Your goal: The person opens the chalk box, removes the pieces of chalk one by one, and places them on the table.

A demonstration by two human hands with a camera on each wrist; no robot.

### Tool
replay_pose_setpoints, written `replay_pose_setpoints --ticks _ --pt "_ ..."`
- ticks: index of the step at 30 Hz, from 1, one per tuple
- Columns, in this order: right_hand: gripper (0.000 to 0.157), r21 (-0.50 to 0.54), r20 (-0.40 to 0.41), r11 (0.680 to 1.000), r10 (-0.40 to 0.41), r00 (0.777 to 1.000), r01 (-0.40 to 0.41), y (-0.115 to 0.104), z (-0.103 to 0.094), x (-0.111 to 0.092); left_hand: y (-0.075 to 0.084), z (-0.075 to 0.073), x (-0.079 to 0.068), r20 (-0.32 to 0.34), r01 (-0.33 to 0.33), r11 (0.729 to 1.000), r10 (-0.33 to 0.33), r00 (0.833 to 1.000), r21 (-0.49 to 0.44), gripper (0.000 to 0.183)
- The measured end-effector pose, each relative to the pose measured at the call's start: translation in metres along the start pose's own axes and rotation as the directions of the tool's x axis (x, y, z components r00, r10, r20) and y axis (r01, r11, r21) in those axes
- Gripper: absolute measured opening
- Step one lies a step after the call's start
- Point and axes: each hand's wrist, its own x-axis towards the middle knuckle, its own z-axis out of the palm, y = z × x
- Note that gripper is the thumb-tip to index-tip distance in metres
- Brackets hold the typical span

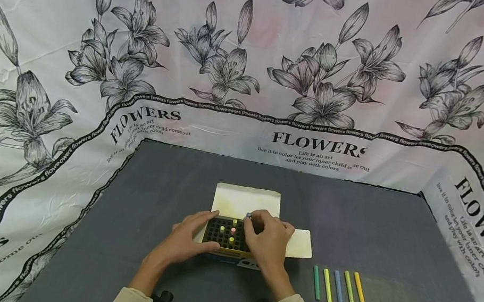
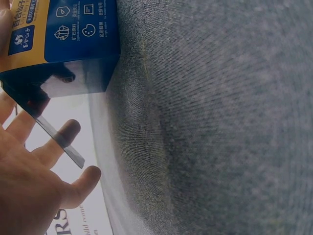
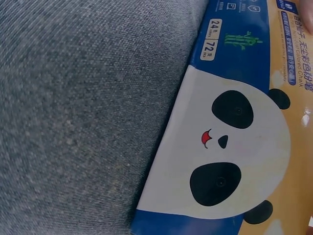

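Observation:
A chalk box (image 1: 226, 250) stands with its lid up, its black holed insert holding several short-looking chalk tops in yellow, green and pink. My left hand (image 1: 183, 238) holds the box's left end, thumb at the front edge and index finger toward the back; its other fingers (image 2: 83, 181) spread beside the box in the left wrist view. Over the right part of the insert, my right hand (image 1: 270, 234) pinches a blue chalk stick (image 1: 248, 215) between thumb and fingers. Its hold is mostly hidden. The right wrist view shows the printed panda front of the box (image 3: 264, 147).
To the right of the box, several chalk sticks (image 1: 337, 288) in green, yellow, blue and orange lie in a row on the grey cloth (image 1: 400, 244). A white side flap (image 1: 301, 244) sticks out right, and the raised lid (image 1: 246, 201) stands behind. Flower-printed sheeting (image 1: 226, 132) borders the table.

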Motion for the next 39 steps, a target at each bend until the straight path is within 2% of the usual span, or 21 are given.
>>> replay_pose_setpoints --ticks 4,10,15,19,32,39 --pt "0.006 0.046 -0.009 0.999 -0.014 1.000 0.014 -0.002 -0.002 0.001 0.000 0.000 0.000 0.006 -0.001 1.000 0.001 1.000 0.002 0.082" --pt "0.008 0.103 -0.065 0.993 -0.057 0.996 0.064 -0.002 -0.005 0.005 0.001 0.000 0.001 0.008 0.004 1.000 -0.004 1.000 -0.001 0.082" --pt "0.009 0.136 -0.133 0.982 -0.116 0.984 0.134 0.000 -0.011 0.009 0.001 0.000 0.001 0.002 -0.005 1.000 0.005 1.000 -0.002 0.082" --pt "0.010 0.135 -0.169 0.978 -0.135 0.976 0.159 0.002 -0.019 0.012 0.002 0.000 0.001 0.006 0.004 1.000 -0.004 1.000 0.002 0.082" --pt "0.009 0.121 -0.276 0.971 -0.169 0.946 0.208 0.021 -0.061 0.016 0.002 0.003 0.001 0.011 -0.003 1.000 0.003 1.000 0.003 0.083" --pt "0.012 0.110 -0.322 0.964 -0.197 0.926 0.243 0.036 -0.087 0.013 0.003 0.003 0.000 0.001 0.019 1.000 -0.019 1.000 -0.015 0.083"
